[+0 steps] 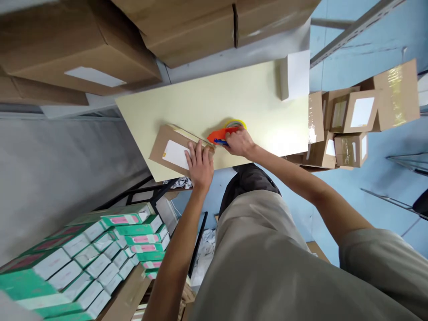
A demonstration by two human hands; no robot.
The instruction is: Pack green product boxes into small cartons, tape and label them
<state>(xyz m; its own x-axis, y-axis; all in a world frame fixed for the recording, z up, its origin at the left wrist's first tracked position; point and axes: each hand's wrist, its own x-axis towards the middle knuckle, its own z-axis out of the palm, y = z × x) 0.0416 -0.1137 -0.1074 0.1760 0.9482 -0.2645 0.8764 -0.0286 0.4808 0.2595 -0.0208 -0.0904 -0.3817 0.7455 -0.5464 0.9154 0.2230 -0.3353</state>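
On the pale yellow tabletop [261, 107] lies a small brown cardboard box [160, 145] with a white label [174, 152]. My left hand [200, 167] rests flat on the box's right part, fingers stretched and partly over the label. My right hand [240, 141] is wrapped round an orange tape dispenser [219, 134] with a blue part and a yellow-edged roll of tape [236, 122]. The dispenser's front end is at the right end of the box; whether it touches the cardboard I cannot tell.
A white box [295, 76] stands at the table's far right corner. Large cartons [194, 40] line the back. Several taped cartons [356, 109] are piled to the right. Green and white boxes [90, 258] are stacked at lower left. A metal post [354, 33] rises at upper right.
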